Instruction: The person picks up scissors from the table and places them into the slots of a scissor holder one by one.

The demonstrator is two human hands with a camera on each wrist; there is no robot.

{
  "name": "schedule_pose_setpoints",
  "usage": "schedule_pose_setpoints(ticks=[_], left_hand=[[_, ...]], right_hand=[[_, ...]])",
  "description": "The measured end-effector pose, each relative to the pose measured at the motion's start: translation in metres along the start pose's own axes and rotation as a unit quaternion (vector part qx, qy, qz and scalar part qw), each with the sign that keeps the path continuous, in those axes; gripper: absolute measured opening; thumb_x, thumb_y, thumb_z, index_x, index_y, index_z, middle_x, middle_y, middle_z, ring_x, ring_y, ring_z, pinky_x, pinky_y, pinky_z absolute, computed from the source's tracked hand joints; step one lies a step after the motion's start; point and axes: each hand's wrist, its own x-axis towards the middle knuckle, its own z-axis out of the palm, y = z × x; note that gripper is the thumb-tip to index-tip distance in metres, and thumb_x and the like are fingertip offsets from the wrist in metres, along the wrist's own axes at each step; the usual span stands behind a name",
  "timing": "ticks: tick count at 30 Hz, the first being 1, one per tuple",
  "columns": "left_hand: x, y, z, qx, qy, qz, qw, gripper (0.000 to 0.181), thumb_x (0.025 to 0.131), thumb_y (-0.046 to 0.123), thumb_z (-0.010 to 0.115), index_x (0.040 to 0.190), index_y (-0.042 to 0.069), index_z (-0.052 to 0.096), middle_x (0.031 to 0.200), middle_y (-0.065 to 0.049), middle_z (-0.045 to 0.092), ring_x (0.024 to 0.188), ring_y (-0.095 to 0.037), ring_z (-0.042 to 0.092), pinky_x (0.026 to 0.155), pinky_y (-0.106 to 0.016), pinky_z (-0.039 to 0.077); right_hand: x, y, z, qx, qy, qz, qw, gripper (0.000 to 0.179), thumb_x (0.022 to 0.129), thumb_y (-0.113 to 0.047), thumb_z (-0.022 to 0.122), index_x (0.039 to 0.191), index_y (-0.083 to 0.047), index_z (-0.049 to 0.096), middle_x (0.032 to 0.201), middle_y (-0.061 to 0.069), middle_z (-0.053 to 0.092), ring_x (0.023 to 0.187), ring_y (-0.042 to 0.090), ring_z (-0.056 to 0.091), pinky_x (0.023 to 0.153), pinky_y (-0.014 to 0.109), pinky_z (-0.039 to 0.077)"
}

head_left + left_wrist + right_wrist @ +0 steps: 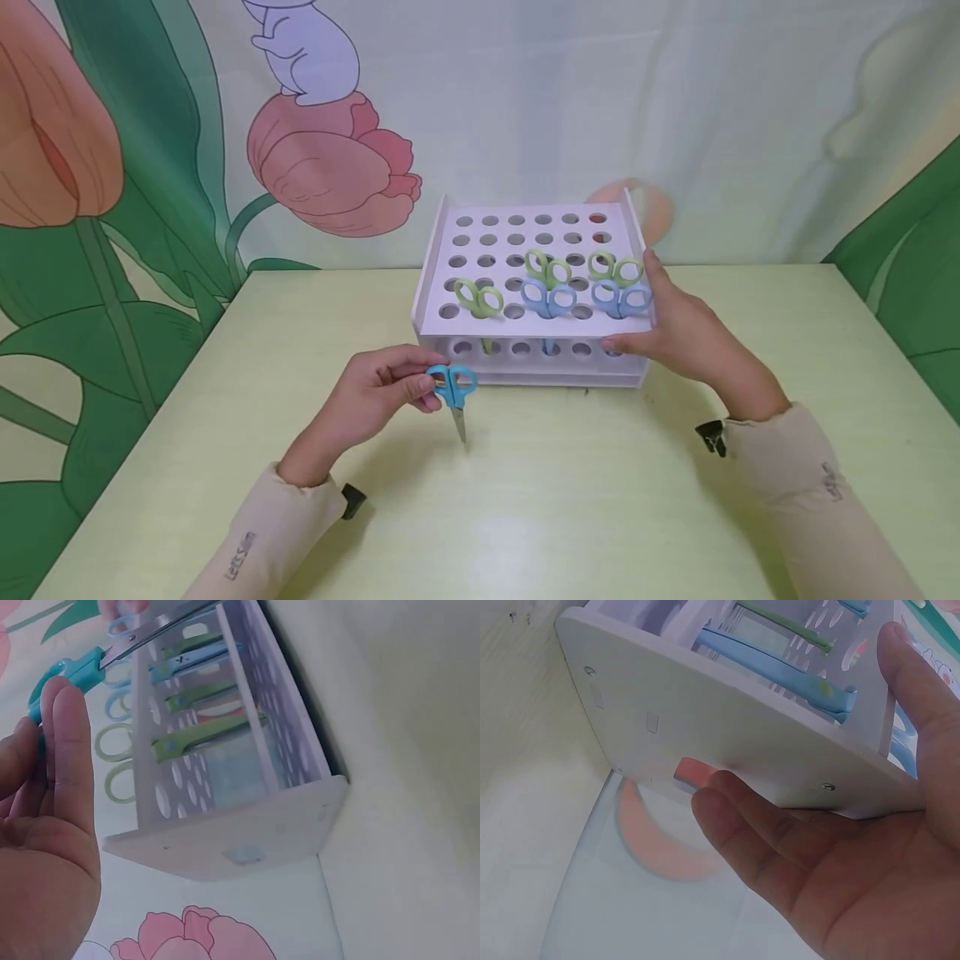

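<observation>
My left hand (pixel 378 385) pinches teal-handled scissors (pixel 456 385) by one finger loop, just in front of a white rack (pixel 438 325). The blades point down toward the table. Several scissors stand handle-up in the rack's round holes: green ones (pixel 478 298) and light blue ones (pixel 548 298). At the rack's right end my right hand (pixel 686 329) holds it, the thumb on the front and the fingers along the side panel (pixel 705 727). In the left wrist view, blades of the racked scissors (pixel 202 735) hang inside between the perforated boards.
The rack stands on a pale yellow table (pixel 525 500), close to its back edge. Behind it hangs a curtain (pixel 525 108) printed with tulips and a white animal. A black clip-like device (pixel 352 501) sits at the left sleeve cuff, another device (pixel 712 437) at the right.
</observation>
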Motion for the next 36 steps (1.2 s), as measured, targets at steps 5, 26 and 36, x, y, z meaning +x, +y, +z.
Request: schedule_pose_setpoints(ticks=[5,26,36], left_hand=[[0.005,0.006,0.003,-0.034,-0.010,0.036,0.9987,0.025,0.095,-0.014,0.059,0.120,-0.015,0.062,0.097,-0.020,0.073,0.075,-0.021,0.072,0.074,-0.041,0.059],[0.025,0.036,0.008,-0.044,0.033,0.136,0.9892,0.030,0.095,-0.013,0.060,0.123,-0.006,0.068,0.091,-0.014,0.071,0.070,-0.021,0.072,0.069,-0.038,0.059],[0.048,0.066,-0.003,-0.008,0.141,0.167,0.9757,0.021,0.094,-0.008,0.065,0.115,-0.010,0.067,0.087,-0.021,0.069,0.064,-0.023,0.071,0.067,-0.038,0.059]], right_hand=[[0.000,0.001,0.000,0.004,0.001,-0.002,1.0000,0.134,0.077,-0.047,0.087,0.162,-0.018,-0.013,0.131,0.017,0.061,0.107,0.033,0.059,0.088,0.053,0.046],[-0.001,0.001,0.001,0.012,0.002,-0.006,0.9999,0.132,0.080,-0.038,0.088,0.162,-0.019,-0.013,0.128,0.017,0.062,0.104,0.032,0.060,0.086,0.051,0.047],[0.000,0.003,0.001,0.020,0.005,-0.012,0.9997,0.133,0.077,-0.043,0.089,0.162,-0.022,-0.011,0.128,0.013,0.063,0.104,0.030,0.061,0.087,0.050,0.047]])
